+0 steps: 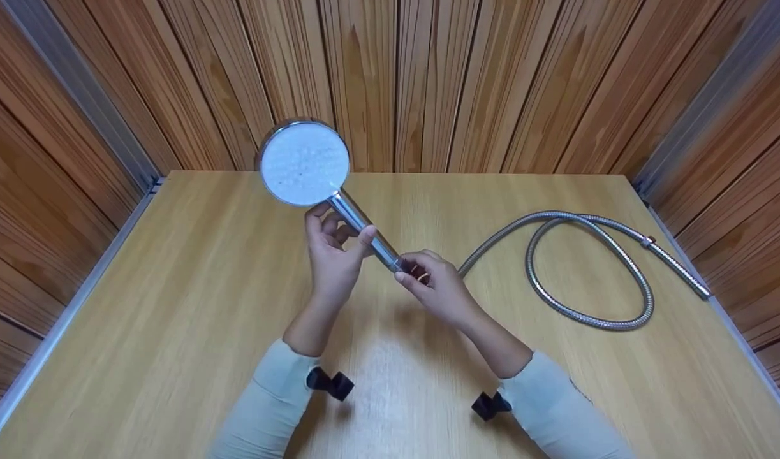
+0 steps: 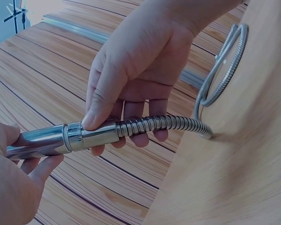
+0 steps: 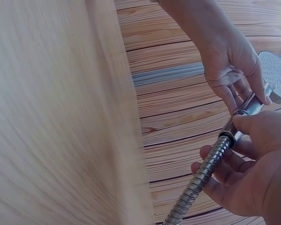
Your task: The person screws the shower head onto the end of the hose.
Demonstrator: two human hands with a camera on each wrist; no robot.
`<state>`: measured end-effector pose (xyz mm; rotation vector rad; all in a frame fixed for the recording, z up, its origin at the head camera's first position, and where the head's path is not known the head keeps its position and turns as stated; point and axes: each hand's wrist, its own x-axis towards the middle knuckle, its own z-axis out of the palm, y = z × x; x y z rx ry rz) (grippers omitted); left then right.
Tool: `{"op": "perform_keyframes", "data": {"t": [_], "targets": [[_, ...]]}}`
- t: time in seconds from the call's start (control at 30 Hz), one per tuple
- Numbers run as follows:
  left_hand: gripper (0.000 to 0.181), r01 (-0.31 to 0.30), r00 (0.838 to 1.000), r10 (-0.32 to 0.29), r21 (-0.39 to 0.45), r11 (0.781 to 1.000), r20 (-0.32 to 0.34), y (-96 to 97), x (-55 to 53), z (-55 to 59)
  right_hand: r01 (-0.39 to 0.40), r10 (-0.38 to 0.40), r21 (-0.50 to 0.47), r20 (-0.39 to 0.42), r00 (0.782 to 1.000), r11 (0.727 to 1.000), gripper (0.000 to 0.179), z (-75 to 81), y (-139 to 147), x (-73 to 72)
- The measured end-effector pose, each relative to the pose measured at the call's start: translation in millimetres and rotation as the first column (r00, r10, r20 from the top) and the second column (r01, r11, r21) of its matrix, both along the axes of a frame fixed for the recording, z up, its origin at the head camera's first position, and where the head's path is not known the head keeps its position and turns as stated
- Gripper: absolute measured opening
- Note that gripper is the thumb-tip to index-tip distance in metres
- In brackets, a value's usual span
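A chrome handheld shower head (image 1: 305,163) with a round white spray face is raised above the table, tilted to the upper left. My left hand (image 1: 335,261) grips its handle (image 1: 364,226) between thumb and fingers. At the handle's lower end, my right hand (image 1: 437,287) pinches the metal connector (image 2: 100,133) of a flexible shower hose (image 1: 610,325). In the left wrist view the connector meets the handle end in line, with a thin ring visible at the joint. The ribbed hose (image 3: 196,185) passes along the right hand's curled fingers and droops to the table.
On the right of the wooden table (image 1: 192,306) the hose lies in a loop. Its other end fitting (image 1: 683,271) reaches the table's right edge. Wood-plank panels (image 1: 421,83) surround the back and sides. Small black pieces (image 1: 330,384) stick out at both sleeve cuffs.
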<state>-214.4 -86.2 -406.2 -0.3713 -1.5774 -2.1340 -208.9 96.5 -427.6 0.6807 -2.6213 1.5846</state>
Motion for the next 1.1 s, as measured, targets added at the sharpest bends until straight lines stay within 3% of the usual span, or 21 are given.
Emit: {"op": "perform_keyframes", "data": {"t": [0.13, 0.23, 0.37, 0.73, 0.97, 1.1], "targets": [[0.064, -0.002, 1.000, 0.001, 0.007, 1.000, 0.026, -0.8, 0.8, -0.3, 0.077, -0.077, -0.039, 0.011, 0.997, 0.996, 0.041, -2.4, -2.0, 1.1], [0.064, 0.008, 0.999, -0.008, 0.013, 1.000, 0.036, -0.8, 1.5, -0.5, 0.101, -0.102, -0.071, -0.009, 0.995, 0.992, 0.034, -4.1, -3.1, 1.7], [0.065, 0.010, 1.000, -0.010, 0.014, 1.000, 0.030, -1.9, 1.7, -1.1, 0.099, -0.104, -0.098, -0.043, 0.994, 0.990, 0.024, -6.6, -3.6, 2.2], [0.063, -0.004, 1.000, 0.004, 0.005, 1.000, 0.010, -3.7, 0.4, -0.5, 0.042, -0.051, -0.142, -0.060, 0.997, 0.989, 0.023, -9.0, -3.0, 2.9], [0.063, 0.001, 1.000, -0.002, 0.016, 1.000, 0.018, -3.2, 1.1, -1.3, 0.101, -0.105, -0.116, -0.034, 0.994, 0.988, 0.038, -8.7, -6.1, 5.5], [0.065, 0.016, 1.000, -0.016, 0.025, 1.000, 0.025, -2.7, 2.3, -1.7, 0.116, -0.125, -0.135, -0.065, 0.990, 0.984, 0.034, -10.3, -7.8, 7.0]]}}
